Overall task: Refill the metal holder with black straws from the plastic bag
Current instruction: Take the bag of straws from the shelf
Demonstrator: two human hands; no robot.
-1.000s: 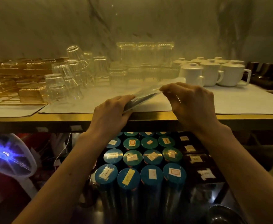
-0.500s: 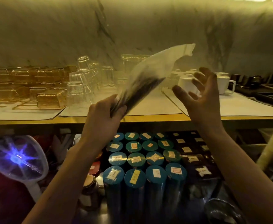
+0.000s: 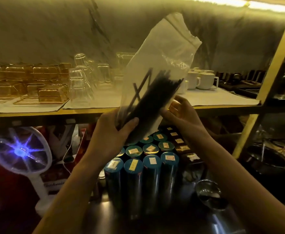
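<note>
A clear plastic bag (image 3: 165,53) stands tilted, mouth up and to the right, in front of the shelf. A bundle of black straws (image 3: 152,96) lies slanted in its lower half. My left hand (image 3: 112,132) grips the bag's bottom end around the straws. My right hand (image 3: 180,112) rests against the bag's lower right side with its fingers spread. A round metal holder (image 3: 209,193) sits low on the right on the steel counter, below my right forearm; its inside is dark.
A gold-edged shelf (image 3: 222,107) carries upturned glasses (image 3: 81,85), gold boxes (image 3: 50,93) and white mugs (image 3: 206,80). Several teal-lidded tins (image 3: 133,166) stand below my hands. A lit blue fan-shaped lamp (image 3: 20,149) stands at the left. A gold post (image 3: 263,81) rises at the right.
My left hand has lifted the bag off the shelf and tipped it upright. My right hand let go of the bag's top and came back against its lower side.
</note>
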